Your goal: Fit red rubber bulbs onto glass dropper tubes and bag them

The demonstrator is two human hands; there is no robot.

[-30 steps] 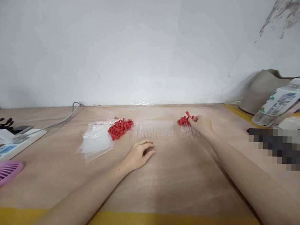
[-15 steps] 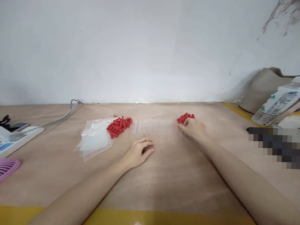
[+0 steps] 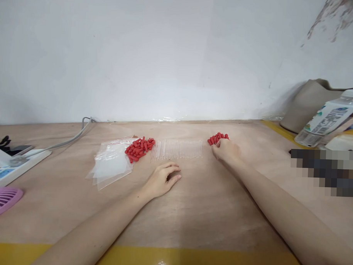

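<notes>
nearest, a strip of yellow tape (image 3: pixel 166 258) runs along the front edge of a brown bench (image 3: pixel 214 222), well in front of a row of thin clear tubes (image 3: pixel 177 149) that lie side by side, their lengths pointing front to back. nearer than the row and far to its left is the rounded, slatted end of a pink thing (image 3: pixel 4 202), cut off by the edge of the view.

the left hand (image 3: pixel 163 180) rests on the bench just in front of the row, fingers loosely curved, with a moderate gap between thumb and fingertips. well to the left of the row, a white power strip (image 3: pixel 30 162) has a grey cable (image 3: pixel 74 139) leading back towards the wall.

left of the row, clear plastic bags (image 3: pixel 113 167) overlap in a fan; between them and the row sits a loose pile of red bulbs (image 3: pixel 139 148), close against the row's left end.

just beside the row, to its right, is a smaller cluster of red bulbs (image 3: pixel 218 138). the right hand (image 3: pixel 227 150) touches or covers its near side, fingers bent; whether it grips anything cannot be told.

behind the row and far to its right, a tilted bottle (image 3: pixel 327 121) stands before a grey-brown container (image 3: pixel 305 104). a white wall (image 3: pixel 167 58) rises behind the row.
</notes>
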